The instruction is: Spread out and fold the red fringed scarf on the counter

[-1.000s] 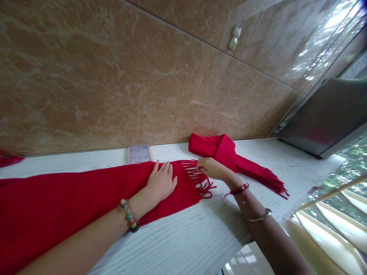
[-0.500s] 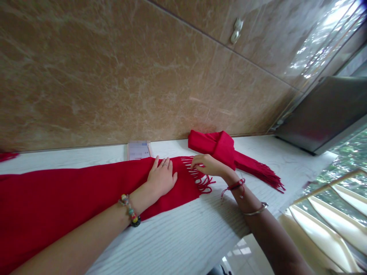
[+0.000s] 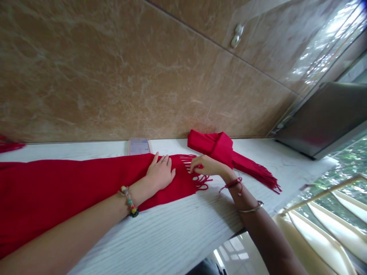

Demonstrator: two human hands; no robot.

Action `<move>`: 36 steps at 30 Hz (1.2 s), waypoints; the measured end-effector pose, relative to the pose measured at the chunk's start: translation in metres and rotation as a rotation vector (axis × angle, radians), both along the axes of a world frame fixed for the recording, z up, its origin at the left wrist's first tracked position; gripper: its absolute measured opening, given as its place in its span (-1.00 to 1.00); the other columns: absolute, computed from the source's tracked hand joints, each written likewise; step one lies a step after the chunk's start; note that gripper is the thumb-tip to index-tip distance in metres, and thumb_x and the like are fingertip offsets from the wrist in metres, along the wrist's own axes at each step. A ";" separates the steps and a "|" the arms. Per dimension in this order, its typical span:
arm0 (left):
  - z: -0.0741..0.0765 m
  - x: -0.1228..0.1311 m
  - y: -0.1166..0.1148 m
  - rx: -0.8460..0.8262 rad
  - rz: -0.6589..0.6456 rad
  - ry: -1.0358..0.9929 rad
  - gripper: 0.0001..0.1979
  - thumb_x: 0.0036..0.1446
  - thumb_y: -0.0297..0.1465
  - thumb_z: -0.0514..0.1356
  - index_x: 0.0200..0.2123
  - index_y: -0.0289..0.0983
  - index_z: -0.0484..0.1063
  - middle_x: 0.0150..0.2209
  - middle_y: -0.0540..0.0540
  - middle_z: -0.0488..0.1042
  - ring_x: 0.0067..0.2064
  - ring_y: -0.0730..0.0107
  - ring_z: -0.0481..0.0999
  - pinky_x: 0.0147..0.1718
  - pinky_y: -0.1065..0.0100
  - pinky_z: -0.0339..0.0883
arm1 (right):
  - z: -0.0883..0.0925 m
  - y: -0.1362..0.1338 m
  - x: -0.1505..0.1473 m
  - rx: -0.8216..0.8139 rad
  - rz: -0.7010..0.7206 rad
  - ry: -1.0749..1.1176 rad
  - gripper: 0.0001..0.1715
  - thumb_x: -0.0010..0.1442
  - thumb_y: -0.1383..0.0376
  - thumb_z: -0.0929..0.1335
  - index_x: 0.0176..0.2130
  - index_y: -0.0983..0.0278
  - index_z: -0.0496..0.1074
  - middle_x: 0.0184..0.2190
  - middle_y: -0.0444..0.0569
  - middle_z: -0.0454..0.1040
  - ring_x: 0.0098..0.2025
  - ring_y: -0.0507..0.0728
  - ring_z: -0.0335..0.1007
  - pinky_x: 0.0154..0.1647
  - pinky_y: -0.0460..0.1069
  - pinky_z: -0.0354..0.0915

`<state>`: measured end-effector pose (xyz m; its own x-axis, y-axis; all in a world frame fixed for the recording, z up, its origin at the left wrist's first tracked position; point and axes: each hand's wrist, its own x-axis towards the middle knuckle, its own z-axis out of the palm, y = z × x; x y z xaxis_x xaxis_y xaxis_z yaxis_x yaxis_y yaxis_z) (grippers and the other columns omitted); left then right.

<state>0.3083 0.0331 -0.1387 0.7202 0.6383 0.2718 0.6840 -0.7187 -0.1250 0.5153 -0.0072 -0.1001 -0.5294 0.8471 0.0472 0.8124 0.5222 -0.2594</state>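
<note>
A long red scarf (image 3: pixel 71 187) lies spread along the white table (image 3: pixel 177 233). My left hand (image 3: pixel 160 173) rests flat on it near its fringed end, fingers stretched out. My right hand (image 3: pixel 207 165) is at the fringe (image 3: pixel 197 179), its fingers curled and pinching some of the tassels. A second red scarf (image 3: pixel 220 147), folded with its fringe trailing to the right, lies just behind my right hand against the wall.
A phone (image 3: pixel 139 146) lies on the table by the marble wall (image 3: pixel 129 76), partly under the scarf's edge. A dark window frame (image 3: pixel 321 118) stands at the right. The table's front edge drops off beside my right forearm. Another bit of red cloth (image 3: pixel 8 146) shows far left.
My right hand has shifted slightly left along the fringe, towards my left hand. The left hand stays flat on the scarf. The camera has moved a little.
</note>
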 end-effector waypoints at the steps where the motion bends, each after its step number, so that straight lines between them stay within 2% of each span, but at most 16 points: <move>1: 0.001 0.001 0.000 0.041 -0.013 0.002 -0.55 0.19 -0.33 -0.14 0.01 -0.49 0.28 0.05 -0.34 0.30 0.11 0.13 0.22 0.16 -0.01 -0.28 | -0.001 0.001 0.003 -0.003 -0.012 -0.029 -0.70 -0.07 0.54 0.22 -0.44 0.32 0.49 -0.42 -0.06 0.50 -0.36 0.03 0.37 -0.25 -0.12 0.24; 3: 0.003 0.003 -0.002 0.112 -0.084 0.028 -0.62 0.18 -0.42 -0.12 -0.03 -0.45 0.33 0.00 -0.32 0.36 0.07 0.14 0.28 0.15 -0.01 -0.21 | -0.002 0.002 0.009 0.024 -0.063 -0.082 -0.71 -0.10 0.55 0.23 -0.48 0.34 0.48 -0.45 -0.05 0.49 -0.38 0.03 0.36 -0.28 -0.12 0.24; 6: 0.007 0.005 -0.006 0.063 -0.165 0.095 -0.65 0.15 -0.53 -0.11 -0.07 -0.43 0.35 -0.04 -0.30 0.39 -0.01 0.20 0.37 0.04 0.12 0.10 | 0.001 0.001 0.010 0.078 -0.107 -0.099 -0.71 -0.12 0.57 0.21 -0.50 0.36 0.47 -0.47 -0.03 0.48 -0.39 0.03 0.35 -0.28 -0.12 0.24; 7: 0.008 0.005 -0.008 0.011 -0.153 0.104 -0.65 0.16 -0.49 -0.10 -0.06 -0.44 0.34 -0.03 -0.31 0.38 -0.03 0.20 0.39 -0.02 0.17 0.20 | 0.002 0.000 0.008 0.094 -0.100 -0.088 -0.69 -0.11 0.58 0.21 -0.48 0.36 0.47 -0.44 -0.02 0.49 -0.38 0.03 0.36 -0.27 -0.12 0.24; 9: 0.009 0.004 -0.012 -0.089 -0.097 0.100 -0.57 0.18 -0.33 -0.08 0.01 -0.49 0.27 0.05 -0.37 0.29 0.01 0.13 0.35 -0.09 0.23 0.26 | 0.004 -0.002 0.003 0.096 -0.078 -0.092 -0.66 -0.09 0.58 0.19 -0.42 0.35 0.48 -0.38 -0.02 0.49 -0.33 0.03 0.36 -0.25 -0.13 0.23; 12: 0.005 0.002 -0.017 -0.178 -0.059 0.075 -0.39 0.17 -0.18 -0.10 0.12 -0.57 0.10 0.15 -0.42 0.09 0.17 0.06 0.11 0.05 0.20 0.10 | 0.002 -0.001 0.002 0.043 -0.098 -0.176 -0.65 -0.09 0.58 0.20 -0.42 0.34 0.48 -0.37 -0.02 0.51 -0.33 0.03 0.36 -0.27 -0.13 0.23; 14: 0.001 0.000 -0.019 -0.217 -0.064 0.059 -0.36 0.18 -0.17 -0.15 0.15 -0.57 0.02 0.20 -0.40 -0.01 0.22 0.07 -0.03 0.11 0.19 -0.02 | -0.001 0.001 0.009 0.032 -0.151 -0.224 -0.70 -0.12 0.57 0.21 -0.48 0.36 0.48 -0.42 0.02 0.51 -0.38 0.06 0.37 -0.32 -0.11 0.23; 16: -0.002 -0.002 -0.019 -0.235 -0.072 0.044 -0.36 0.19 -0.17 -0.17 0.17 -0.56 -0.01 0.21 -0.38 -0.06 0.23 0.10 -0.07 0.14 0.20 -0.08 | -0.001 0.002 0.018 0.042 -0.205 -0.244 -0.72 -0.13 0.57 0.21 -0.54 0.39 0.47 -0.49 0.06 0.50 -0.44 0.08 0.36 -0.37 -0.09 0.23; 19: -0.003 -0.004 -0.020 -0.240 -0.066 0.024 -0.38 0.19 -0.18 -0.17 0.17 -0.55 0.01 0.21 -0.38 -0.04 0.23 0.11 -0.06 0.15 0.21 -0.11 | 0.005 -0.002 0.018 0.067 -0.225 -0.225 -0.67 -0.11 0.59 0.18 -0.51 0.39 0.48 -0.48 0.04 0.50 -0.44 0.05 0.37 -0.38 -0.11 0.24; 22: -0.001 -0.004 -0.021 -0.241 -0.064 0.007 -0.41 0.19 -0.21 -0.14 0.15 -0.54 0.05 0.20 -0.36 -0.01 0.22 0.12 -0.03 0.14 0.21 -0.09 | 0.011 -0.009 0.002 0.049 -0.091 -0.138 -0.58 -0.09 0.60 0.16 -0.39 0.33 0.49 -0.34 -0.05 0.51 -0.31 0.00 0.37 -0.26 -0.15 0.23; 25: 0.002 -0.004 -0.022 -0.225 -0.086 0.005 -0.44 0.19 -0.25 -0.13 0.14 -0.53 0.09 0.19 -0.35 0.04 0.21 0.14 0.02 0.14 0.23 -0.07 | 0.009 -0.011 -0.009 -0.036 0.010 -0.139 -0.60 -0.10 0.60 0.18 -0.42 0.32 0.50 -0.38 -0.07 0.53 -0.33 0.00 0.38 -0.25 -0.15 0.24; 31: 0.001 -0.005 -0.022 -0.221 -0.092 0.019 -0.43 0.20 -0.23 -0.14 0.15 -0.53 0.05 0.19 -0.37 0.02 0.21 0.12 0.00 0.13 0.20 -0.05 | 0.002 -0.006 0.014 -0.021 -0.121 -0.226 -0.69 -0.18 0.60 0.20 -0.61 0.37 0.46 -0.60 -0.01 0.49 -0.53 0.04 0.35 -0.44 -0.12 0.24; 34: -0.002 -0.004 -0.019 -0.226 -0.102 -0.003 -0.43 0.20 -0.23 -0.14 0.15 -0.53 0.07 0.19 -0.37 0.03 0.21 0.12 0.01 0.13 0.20 -0.04 | 0.008 -0.010 0.012 0.036 -0.144 -0.196 -0.63 -0.15 0.61 0.18 -0.51 0.36 0.49 -0.47 0.00 0.52 -0.42 0.03 0.39 -0.34 -0.13 0.25; 36: -0.003 -0.004 -0.018 -0.230 -0.107 -0.021 -0.43 0.19 -0.23 -0.13 0.14 -0.52 0.08 0.18 -0.36 0.05 0.21 0.12 0.03 0.13 0.20 -0.04 | 0.012 -0.013 0.001 0.075 -0.104 -0.140 -0.57 -0.10 0.61 0.16 -0.39 0.34 0.50 -0.34 -0.02 0.51 -0.29 0.01 0.38 -0.23 -0.15 0.23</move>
